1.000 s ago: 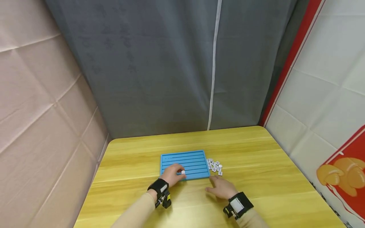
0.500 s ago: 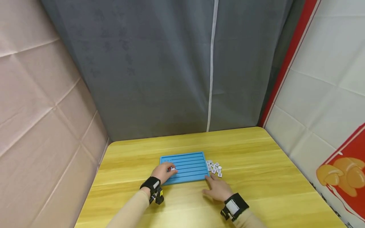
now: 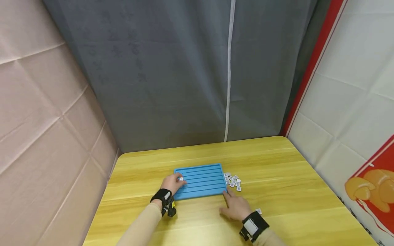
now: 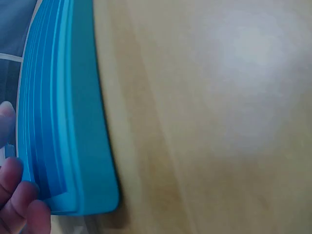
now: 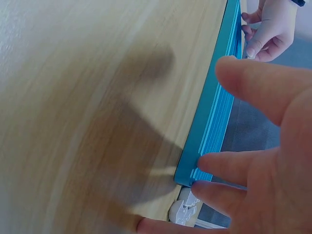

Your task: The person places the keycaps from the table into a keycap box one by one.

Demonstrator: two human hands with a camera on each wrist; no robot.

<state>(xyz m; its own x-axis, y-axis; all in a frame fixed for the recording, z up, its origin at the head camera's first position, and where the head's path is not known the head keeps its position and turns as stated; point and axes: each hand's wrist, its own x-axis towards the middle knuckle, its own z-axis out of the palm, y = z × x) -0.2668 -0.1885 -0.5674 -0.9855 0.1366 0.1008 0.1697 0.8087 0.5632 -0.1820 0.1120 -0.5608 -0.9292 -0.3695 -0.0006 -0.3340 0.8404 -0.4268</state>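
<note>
A blue grooved tray lies on the table, its long parallel slots running left to right. Over the tray's left end, my left hand pinches a small white tile between thumb and fingers. In the left wrist view the left fingers are at the tray's end, with the tile mostly hidden. My right hand has its fingers extended, and fingertips touch the near right corner of the tray. In the right wrist view, the right fingers lie along the tray's edge with nothing held.
Several white tiles with dark printed marks lie loosely heaped against the tray's right side. A single tile sits on the wooden table beside the right wrist. A grey curtain hangs behind the table.
My left hand has moved left and away from me with the tile, from the tray's near part to its left end. My right fingers have come onto the tray corner. The lone tile now shows.
</note>
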